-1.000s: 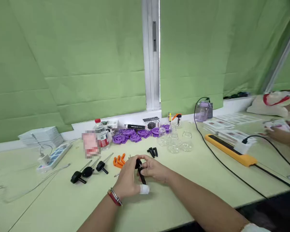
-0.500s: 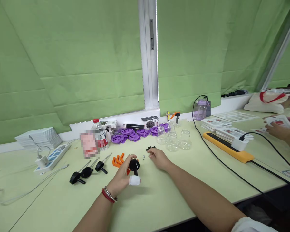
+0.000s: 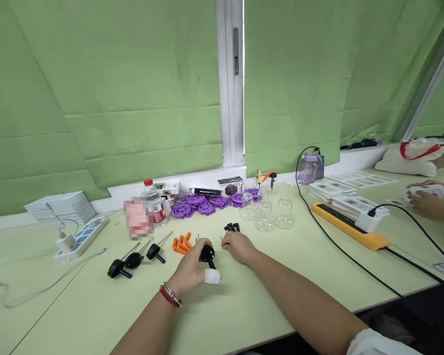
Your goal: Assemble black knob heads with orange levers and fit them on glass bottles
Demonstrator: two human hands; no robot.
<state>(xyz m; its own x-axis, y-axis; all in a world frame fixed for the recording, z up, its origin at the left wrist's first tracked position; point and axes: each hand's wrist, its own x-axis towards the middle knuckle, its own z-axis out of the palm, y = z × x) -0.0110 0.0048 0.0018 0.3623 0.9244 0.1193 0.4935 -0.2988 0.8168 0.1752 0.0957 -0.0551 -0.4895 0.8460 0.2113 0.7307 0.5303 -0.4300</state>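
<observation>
My left hand (image 3: 188,272), with a white wrap on one finger, is closed around a black round part with a stub handle (image 3: 207,253). Its far side is partly hidden by my fingers. Close by on the right, my right hand (image 3: 240,247) rests low over the table with fingertips pressed together at some tiny metal pieces (image 3: 221,238); whatever is between the fingertips is too small to make out. Just behind that hand lie small black parts (image 3: 232,227). Orange angled pieces (image 3: 181,243) lie beyond my left hand. Black round parts with metal rods (image 3: 117,268) sit to its left.
Purple openwork discs (image 3: 206,209) and clear glass jars (image 3: 264,222) stand farther back. A bottle with a red cap (image 3: 157,209) is at back left. An orange power strip (image 3: 350,228) and black cable lie right. Another person's hands (image 3: 434,202) hold cards at far right.
My right hand has shifted left and slightly down, with its fingertips now covering some of the tiny metal pieces. The black part in my left hand has tilted slightly.
</observation>
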